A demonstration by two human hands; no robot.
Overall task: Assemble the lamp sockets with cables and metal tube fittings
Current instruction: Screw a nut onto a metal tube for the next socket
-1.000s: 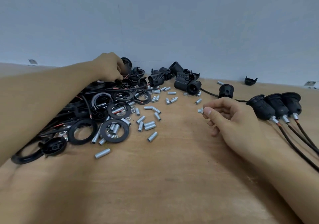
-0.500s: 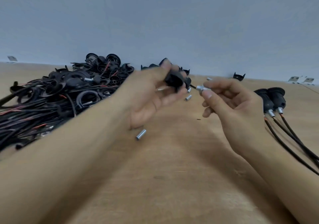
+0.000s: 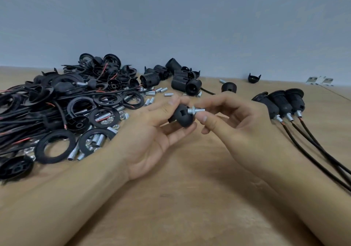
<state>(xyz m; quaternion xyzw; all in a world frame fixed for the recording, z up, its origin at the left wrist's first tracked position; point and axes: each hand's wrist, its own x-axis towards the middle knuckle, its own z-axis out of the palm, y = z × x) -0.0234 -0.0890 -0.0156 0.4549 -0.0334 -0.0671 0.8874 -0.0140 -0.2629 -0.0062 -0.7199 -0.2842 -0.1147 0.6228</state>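
left hand (image 3: 152, 132) palm up above the wooden table (image 3: 180, 207), fingers curled round a black socket cap (image 3: 181, 117), domed end toward the other hand. right hand (image 3: 233, 124) pinches a short metal tube fitting (image 3: 196, 110) between thumb and forefinger, its tip at the cap's top hole, a nut or flange close to the dome.

risks from here, as i judge them: the tube sits at a slight angle to the cap, so a cross-threaded start looks possible if it gets turned before it is squared up. the pinch covers only the outer end of a small smooth part; a slip would drop it among the loose tubes (image 3: 152, 94) on the table. no cable shows at this cap, so the order of threading could become a problem later.

three finished sockets (image 3: 281, 103) lie to the right with black cables (image 3: 313, 151) trailing off the frame edge. to the left, a heap of rings and wires (image 3: 57, 103); farther back, ribbed socket bodies (image 3: 180, 80).

hard to make out: whether the tube is already engaged in the hole or just touching. the cap's underside is hidden by fingers. small pale objects at far right by the wall, unclear.
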